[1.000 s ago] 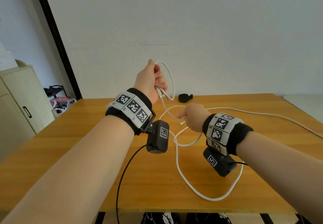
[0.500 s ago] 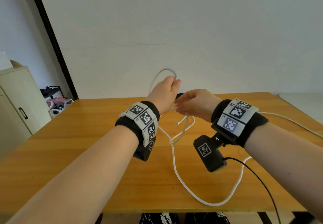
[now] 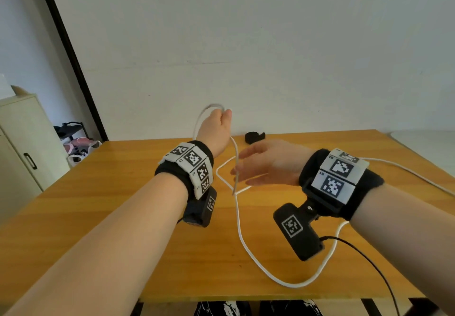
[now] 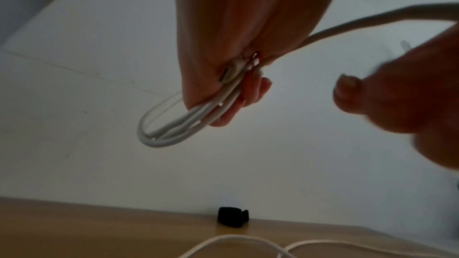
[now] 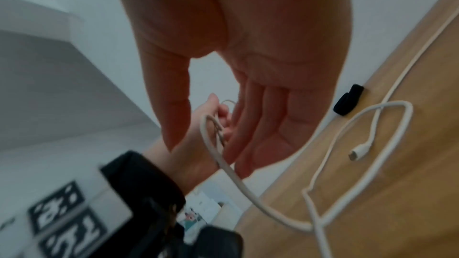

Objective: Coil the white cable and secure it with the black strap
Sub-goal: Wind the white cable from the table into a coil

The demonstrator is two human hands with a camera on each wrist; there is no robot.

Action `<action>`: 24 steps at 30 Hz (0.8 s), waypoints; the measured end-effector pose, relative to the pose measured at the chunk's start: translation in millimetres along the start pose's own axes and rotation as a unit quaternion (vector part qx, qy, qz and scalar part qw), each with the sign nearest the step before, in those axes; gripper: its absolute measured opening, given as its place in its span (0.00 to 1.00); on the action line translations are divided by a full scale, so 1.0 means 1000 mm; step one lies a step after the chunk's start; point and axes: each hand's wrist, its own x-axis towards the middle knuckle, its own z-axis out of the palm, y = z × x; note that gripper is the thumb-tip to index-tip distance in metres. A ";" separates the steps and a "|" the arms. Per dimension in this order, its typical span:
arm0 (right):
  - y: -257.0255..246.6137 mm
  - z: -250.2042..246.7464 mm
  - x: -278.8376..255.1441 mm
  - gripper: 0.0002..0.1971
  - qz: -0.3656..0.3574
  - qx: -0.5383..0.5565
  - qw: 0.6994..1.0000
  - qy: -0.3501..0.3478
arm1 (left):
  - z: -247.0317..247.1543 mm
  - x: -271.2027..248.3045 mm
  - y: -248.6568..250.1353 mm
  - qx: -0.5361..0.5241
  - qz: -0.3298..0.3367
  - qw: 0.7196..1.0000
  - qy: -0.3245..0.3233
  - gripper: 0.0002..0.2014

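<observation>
My left hand is raised above the wooden table and grips a small bundle of loops of the white cable. From that hand the cable hangs down, then runs loose over the table. Its connector end lies on the wood. My right hand hovers just right of the hanging strand, fingers straight, holding nothing. The rolled black strap lies at the table's far edge by the wall, beyond both hands.
A wide slack curve of cable lies near the table's front edge, and another run goes off to the right. A thin black wire trails from the right wrist camera. A cream cabinet stands left of the table.
My right hand, which met the left hand half a second ago, has drawn back to the right and opened. The left hand has risen slightly, still holding the loops.
</observation>
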 end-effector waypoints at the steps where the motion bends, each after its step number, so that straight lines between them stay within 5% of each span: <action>1: 0.003 0.001 0.000 0.15 -0.001 -0.036 0.999 -0.018 | -0.003 0.002 -0.001 -0.015 -0.012 1.000 0.002 0.14; 8: 0.001 0.000 0.000 0.02 -0.040 -0.043 0.998 -0.037 | -0.015 0.005 -0.002 -0.099 -0.049 0.994 0.011 0.16; 14: -0.007 -0.010 0.014 0.03 -0.166 0.041 0.964 0.204 | -0.024 -0.004 0.000 -0.184 -0.139 0.966 -0.115 0.17; 18: -0.016 -0.019 0.024 0.02 -0.190 0.005 0.941 0.280 | -0.028 -0.012 0.006 -0.249 -0.182 0.931 -0.194 0.21; 24: -0.021 -0.030 0.036 0.02 -0.175 -0.100 0.910 0.362 | -0.034 -0.017 0.019 -0.281 -0.153 0.908 -0.269 0.20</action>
